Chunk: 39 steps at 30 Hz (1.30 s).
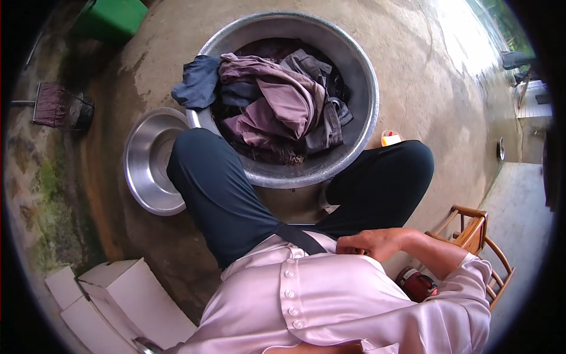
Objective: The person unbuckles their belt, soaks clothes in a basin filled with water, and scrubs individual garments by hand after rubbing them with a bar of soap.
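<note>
My right hand is held against the front of the pink buttoned shirt, close to a dark strap at the waist. Its fingers are curled in, and whatever they may hold is hidden. No part of my left hand shows. Between my knees stands a large metal basin with wet clothes in it. A mauve garment lies on top, beside a dark grey garment. One dark blue cloth hangs over the basin's left rim.
A smaller metal basin sits by my left knee. Beyond my right knee is an orange and white item. White boxes stand lower left, a wooden chair and a red object at right, a green container upper left.
</note>
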### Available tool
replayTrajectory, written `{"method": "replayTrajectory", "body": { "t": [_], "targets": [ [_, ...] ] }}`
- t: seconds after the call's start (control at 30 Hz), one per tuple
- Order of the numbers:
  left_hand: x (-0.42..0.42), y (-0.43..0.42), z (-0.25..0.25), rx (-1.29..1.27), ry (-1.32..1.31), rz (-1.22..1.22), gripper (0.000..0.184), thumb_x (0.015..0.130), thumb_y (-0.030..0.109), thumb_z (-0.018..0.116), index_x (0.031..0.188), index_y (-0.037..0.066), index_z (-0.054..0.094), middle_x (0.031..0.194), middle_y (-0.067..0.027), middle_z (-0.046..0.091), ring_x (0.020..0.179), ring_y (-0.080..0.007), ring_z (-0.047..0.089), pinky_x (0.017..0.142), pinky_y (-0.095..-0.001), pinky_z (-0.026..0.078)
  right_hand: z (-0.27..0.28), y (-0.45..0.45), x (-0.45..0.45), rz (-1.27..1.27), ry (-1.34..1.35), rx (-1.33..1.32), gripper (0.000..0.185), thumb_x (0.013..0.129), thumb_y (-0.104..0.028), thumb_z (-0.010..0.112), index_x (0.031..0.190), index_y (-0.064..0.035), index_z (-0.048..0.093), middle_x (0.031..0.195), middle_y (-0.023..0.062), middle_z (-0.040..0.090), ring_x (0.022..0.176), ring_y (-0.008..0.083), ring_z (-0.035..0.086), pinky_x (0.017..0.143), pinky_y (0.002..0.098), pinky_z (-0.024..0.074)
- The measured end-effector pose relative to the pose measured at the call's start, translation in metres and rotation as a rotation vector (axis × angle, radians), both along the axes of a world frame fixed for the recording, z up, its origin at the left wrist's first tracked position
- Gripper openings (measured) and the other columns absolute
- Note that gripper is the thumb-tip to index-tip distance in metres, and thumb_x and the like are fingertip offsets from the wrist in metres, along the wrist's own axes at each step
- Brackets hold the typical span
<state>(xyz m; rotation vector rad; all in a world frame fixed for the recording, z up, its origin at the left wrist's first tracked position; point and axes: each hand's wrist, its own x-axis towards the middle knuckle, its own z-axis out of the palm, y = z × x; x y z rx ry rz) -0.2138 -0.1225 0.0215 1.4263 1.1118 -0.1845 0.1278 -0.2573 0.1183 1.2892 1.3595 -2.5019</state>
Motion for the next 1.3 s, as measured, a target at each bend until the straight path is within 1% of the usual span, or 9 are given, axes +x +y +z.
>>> {"method": "replayTrajectory", "body": {
  "t": [0.23, 0.33, 0.43, 0.53, 0.63, 0.77, 0.97, 1.07, 1.3],
  "targets": [
    [-0.034, -0.008, -0.02, -0.022, 0.096, 0.124, 0.013, 0.086, 0.014, 0.055, 0.086, 0.004, 0.062, 0.077, -0.0075, 0.063, 0.063, -0.0157, 0.058, 0.058, -0.0311, 0.049, 0.003, -0.021, 0.011, -0.025, -0.162, -0.091, 0.046, 0.085, -0.036, 0.06, 0.117, -0.0045, 0.05, 0.104, 0.014, 0.061, 0.096, 0.0255, 0.058, 0.083, 0.0366, 0.0467],
    [-0.046, -0.013, -0.028, -0.032, 0.128, 0.165, 0.013, 0.086, 0.014, 0.055, 0.086, 0.003, 0.062, 0.077, -0.0073, 0.063, 0.063, -0.0155, 0.058, 0.058, -0.0309, 0.049, 0.013, -0.043, 0.011, -0.199, -0.208, 0.036, 0.048, 0.085, -0.038, 0.061, 0.116, -0.0033, 0.051, 0.105, 0.0145, 0.06, 0.096, 0.0246, 0.058, 0.085, 0.0362, 0.0471],
    [-0.054, -0.017, -0.033, -0.042, 0.148, 0.202, 0.012, 0.087, 0.013, 0.054, 0.087, 0.003, 0.062, 0.077, -0.0071, 0.063, 0.063, -0.0153, 0.058, 0.058, -0.0307, 0.049, 0.017, -0.061, 0.02, -0.158, -0.231, 0.113, 0.051, 0.085, -0.039, 0.061, 0.117, -0.001, 0.052, 0.108, 0.0123, 0.059, 0.098, 0.0214, 0.057, 0.087, 0.0349, 0.0466],
    [-0.059, -0.019, -0.039, -0.051, 0.162, 0.22, 0.012, 0.087, 0.013, 0.054, 0.087, 0.003, 0.062, 0.077, -0.0068, 0.063, 0.063, -0.0151, 0.058, 0.058, -0.0305, 0.049, 0.006, -0.098, 0.022, -0.542, 0.16, -0.391, 0.047, 0.09, -0.03, 0.061, 0.124, 0.0007, 0.052, 0.117, 0.0076, 0.058, 0.107, 0.0167, 0.053, 0.094, 0.032, 0.0423],
    [-0.063, -0.021, -0.042, -0.056, 0.173, 0.233, 0.012, 0.087, 0.013, 0.054, 0.087, 0.003, 0.062, 0.077, -0.0066, 0.063, 0.062, -0.0149, 0.058, 0.058, -0.0303, 0.049, 0.015, -0.106, 0.017, -0.631, 0.087, -0.548, 0.048, 0.092, -0.029, 0.059, 0.126, 0.0039, 0.051, 0.12, 0.0066, 0.058, 0.109, 0.0152, 0.052, 0.098, 0.0307, 0.0404],
    [-0.066, -0.02, -0.044, -0.057, 0.192, 0.236, 0.012, 0.087, 0.012, 0.054, 0.087, 0.003, 0.062, 0.077, -0.0062, 0.063, 0.062, -0.0147, 0.058, 0.058, -0.03, 0.049, 0.018, -0.13, 0.015, -0.722, 0.19, -0.763, 0.048, 0.088, -0.033, 0.059, 0.119, 0.0031, 0.059, 0.106, 0.0068, 0.064, 0.099, 0.0131, 0.057, 0.096, 0.0265, 0.0401],
    [-0.074, -0.022, -0.041, -0.052, 0.228, 0.225, 0.012, 0.087, 0.011, 0.053, 0.088, 0.003, 0.061, 0.076, -0.0057, 0.063, 0.062, -0.0143, 0.058, 0.058, -0.0296, 0.049, 0.039, -0.084, 0.017, -0.67, -0.163, -0.367, 0.026, 0.084, -0.028, 0.06, 0.09, -0.0027, 0.063, 0.079, -0.0003, 0.058, 0.075, 0.0082, 0.052, 0.07, 0.025, 0.0423],
    [-0.078, -0.027, -0.037, -0.05, 0.251, 0.225, 0.012, 0.087, 0.011, 0.053, 0.088, 0.003, 0.061, 0.076, -0.0055, 0.063, 0.062, -0.0141, 0.057, 0.058, -0.0294, 0.048, 0.046, -0.047, -0.016, -0.969, -0.161, -0.286, 0.013, 0.081, -0.016, 0.061, 0.08, -0.0045, 0.056, 0.071, -0.0063, 0.053, 0.065, 0.0026, 0.05, 0.059, 0.0199, 0.0408],
    [-0.095, -0.04, -0.02, -0.047, 0.348, 0.148, 0.012, 0.088, 0.01, 0.052, 0.088, 0.003, 0.061, 0.076, -0.0049, 0.063, 0.062, -0.0137, 0.057, 0.058, -0.029, 0.048, 0.007, -0.028, -0.037, -1.124, -0.092, -0.134, 0.012, 0.078, -0.015, 0.063, 0.082, -0.0047, 0.059, 0.072, -0.0034, 0.055, 0.066, 0.0032, 0.048, 0.06, 0.0198, 0.0398]
  ]
}}
